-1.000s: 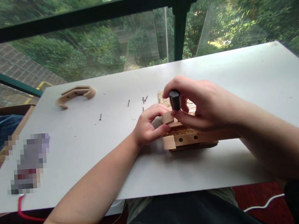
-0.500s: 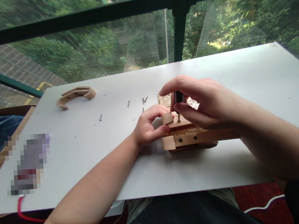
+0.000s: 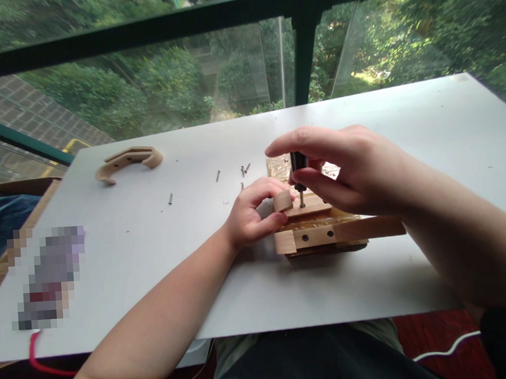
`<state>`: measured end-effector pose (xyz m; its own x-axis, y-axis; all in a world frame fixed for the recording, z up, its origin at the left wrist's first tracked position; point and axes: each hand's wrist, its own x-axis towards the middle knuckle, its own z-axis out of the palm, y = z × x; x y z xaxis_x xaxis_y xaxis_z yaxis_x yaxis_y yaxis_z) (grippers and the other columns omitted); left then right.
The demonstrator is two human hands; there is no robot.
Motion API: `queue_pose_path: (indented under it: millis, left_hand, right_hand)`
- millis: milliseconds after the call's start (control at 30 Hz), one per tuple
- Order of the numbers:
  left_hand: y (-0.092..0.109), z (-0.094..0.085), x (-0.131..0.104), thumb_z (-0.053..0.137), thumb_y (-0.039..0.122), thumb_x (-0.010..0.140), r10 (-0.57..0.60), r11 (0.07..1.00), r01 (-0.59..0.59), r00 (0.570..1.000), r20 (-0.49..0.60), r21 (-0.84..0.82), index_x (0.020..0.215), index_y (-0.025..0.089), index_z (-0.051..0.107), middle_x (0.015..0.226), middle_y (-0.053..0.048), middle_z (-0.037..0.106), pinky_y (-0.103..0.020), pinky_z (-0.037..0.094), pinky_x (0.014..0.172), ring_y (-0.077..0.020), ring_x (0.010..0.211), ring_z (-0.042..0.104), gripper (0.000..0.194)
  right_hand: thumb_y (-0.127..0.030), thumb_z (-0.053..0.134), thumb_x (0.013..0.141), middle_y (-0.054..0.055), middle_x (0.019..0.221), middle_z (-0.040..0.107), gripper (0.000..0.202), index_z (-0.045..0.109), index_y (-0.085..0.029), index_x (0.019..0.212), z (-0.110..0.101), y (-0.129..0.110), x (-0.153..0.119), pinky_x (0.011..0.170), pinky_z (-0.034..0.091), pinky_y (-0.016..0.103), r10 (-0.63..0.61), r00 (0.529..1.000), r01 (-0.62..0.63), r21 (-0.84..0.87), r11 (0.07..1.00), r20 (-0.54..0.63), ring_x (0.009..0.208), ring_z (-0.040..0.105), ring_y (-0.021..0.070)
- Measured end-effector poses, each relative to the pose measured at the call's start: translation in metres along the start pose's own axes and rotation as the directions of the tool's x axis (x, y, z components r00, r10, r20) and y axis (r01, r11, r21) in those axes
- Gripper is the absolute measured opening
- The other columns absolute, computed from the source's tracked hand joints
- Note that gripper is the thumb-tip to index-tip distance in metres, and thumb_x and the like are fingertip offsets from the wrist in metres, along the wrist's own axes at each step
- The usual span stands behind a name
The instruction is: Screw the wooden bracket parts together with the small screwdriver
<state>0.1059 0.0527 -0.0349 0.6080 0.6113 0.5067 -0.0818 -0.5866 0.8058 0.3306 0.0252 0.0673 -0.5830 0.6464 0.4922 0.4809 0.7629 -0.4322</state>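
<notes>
My right hand (image 3: 337, 161) is closed round the dark handle of a screwdriver (image 3: 299, 166), held upright. Its tip meets a screw in a light wooden piece (image 3: 311, 204). The rounded end of that piece is gripped between the thumb and fingers of my left hand (image 3: 258, 211). Under the wood lies a block wrapped in shiny clear tape (image 3: 279, 168). Nearer to me, a second wooden piece (image 3: 356, 229) with two dark screws in its side lies along the block's front; its right end reaches my right wrist.
Several loose screws (image 3: 218, 175) lie left of the block on the white table (image 3: 154, 264). A curved wooden part (image 3: 129, 158) rests at the back left. A blurred-out object (image 3: 55, 276) with a red cord (image 3: 47, 365) is at the left edge, near a cardboard box (image 3: 28, 226).
My right hand has shifted slightly and its fingers have changed their hold, showing more of the screwdriver and the wood. My left hand has stayed in place.
</notes>
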Motion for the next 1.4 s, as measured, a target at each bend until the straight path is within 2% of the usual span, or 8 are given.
queue_pose_path:
  millis: [233, 467, 733, 900, 1133, 1400]
  left_hand:
    - [-0.0003, 0.0001, -0.0016, 0.071, 0.041, 0.085, -0.006, 1.000, 0.005, 1.000, -0.009, -0.012, 0.092, 0.018, 0.067, 0.097, -0.011, 0.072, -0.042, 0.053, 0.092, -0.0244, 0.097, 0.067, 0.024]
    - [0.0007, 0.0005, -0.0004, 0.072, 0.039, 0.085, 0.006, 1.000, -0.006, 1.000, -0.007, -0.013, 0.091, 0.018, 0.068, 0.095, -0.010, 0.072, -0.041, 0.053, 0.090, -0.0235, 0.095, 0.066, 0.023]
    - [0.0015, 0.0001, -0.0008, 0.071, 0.045, 0.085, -0.024, 1.000, 0.024, 1.000, -0.007, 0.013, 0.092, 0.018, 0.068, 0.102, -0.011, 0.071, -0.042, 0.053, 0.089, -0.0255, 0.098, 0.066, 0.028]
    - [0.0019, -0.0011, -0.0003, 0.070, 0.046, 0.085, -0.040, 0.999, 0.040, 0.999, 0.006, 0.031, 0.093, 0.018, 0.068, 0.103, -0.012, 0.072, -0.042, 0.053, 0.089, -0.0261, 0.099, 0.066, 0.029]
    - [0.0013, -0.0013, 0.0001, 0.069, 0.046, 0.085, -0.032, 0.999, 0.031, 0.999, 0.017, 0.021, 0.095, 0.018, 0.068, 0.105, -0.012, 0.071, -0.043, 0.053, 0.093, -0.0271, 0.103, 0.065, 0.029]
    - [0.0019, 0.0007, -0.0008, 0.070, 0.047, 0.086, -0.026, 1.000, 0.026, 1.000, -0.008, 0.017, 0.092, 0.018, 0.068, 0.102, -0.012, 0.072, -0.041, 0.053, 0.092, -0.0251, 0.098, 0.066, 0.030]
  right_hand:
    - [-0.019, 0.057, 0.092, 0.001, 0.080, 0.067, 0.033, 0.064, -0.018, 0.124, -0.0030, 0.0026, 0.0011, 0.062, 0.043, 0.026, 0.002, 1.000, -0.002, 0.008, 1.000, -0.004, 0.063, 0.056, 0.0116]
    - [-0.019, 0.057, 0.092, 0.004, 0.096, 0.070, 0.035, 0.063, -0.019, 0.126, -0.0013, 0.0036, -0.0001, 0.066, 0.046, 0.028, 0.019, 1.000, -0.019, 0.041, 0.999, -0.001, 0.068, 0.058, 0.0127]
    - [-0.014, 0.050, 0.094, 0.003, 0.106, 0.072, 0.036, 0.063, -0.021, 0.127, 0.0003, 0.0011, -0.0002, 0.077, 0.053, 0.028, -0.053, 0.998, 0.046, 0.182, 0.982, 0.031, 0.081, 0.065, 0.0126]
    - [-0.014, 0.055, 0.092, 0.004, 0.104, 0.073, 0.035, 0.064, -0.023, 0.125, -0.0011, 0.0024, -0.0006, 0.075, 0.053, 0.027, -0.058, 0.996, 0.039, 0.239, 0.970, 0.074, 0.082, 0.066, 0.0141]
    - [-0.014, 0.055, 0.091, 0.003, 0.102, 0.071, 0.032, 0.064, -0.019, 0.121, 0.0023, 0.0041, -0.0001, 0.069, 0.049, 0.025, -0.076, 0.997, 0.071, 0.225, 0.972, 0.015, 0.076, 0.061, 0.0107]
    - [-0.017, 0.058, 0.090, -0.001, 0.092, 0.065, 0.027, 0.062, -0.021, 0.116, 0.0067, 0.0033, -0.0007, 0.062, 0.043, 0.024, -0.001, 1.000, 0.003, 0.170, 0.985, -0.010, 0.067, 0.054, 0.0084]
